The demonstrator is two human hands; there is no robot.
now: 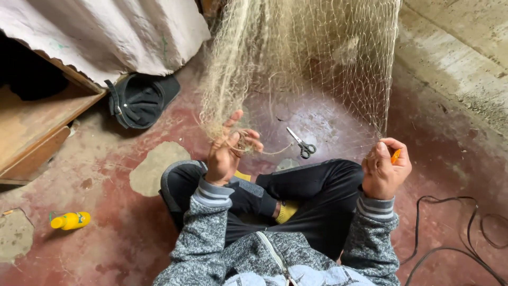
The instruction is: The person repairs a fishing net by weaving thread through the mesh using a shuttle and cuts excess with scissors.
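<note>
- Above the crossed legs, a pale fishing net (296,58) hangs long-axis vertical, its lower edge reaching both hands; open red floor (132,222) lies leftward.
- Left hand (228,151) pinches bunched netting.
- Right hand (385,168) is fisted around an orange tool (396,155) at the net's edge.
- Scissors (301,143) lie between, tips pointing away.

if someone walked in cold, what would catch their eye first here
Most likely the pale fishing net hanging down the middle, with the left hand gripping a bunched strand of it and the right hand pinching its edge along with a small orange tool. Next, the scissors lying on the red floor just beyond the crossed legs. A yellow bottle stands out far left.
</note>
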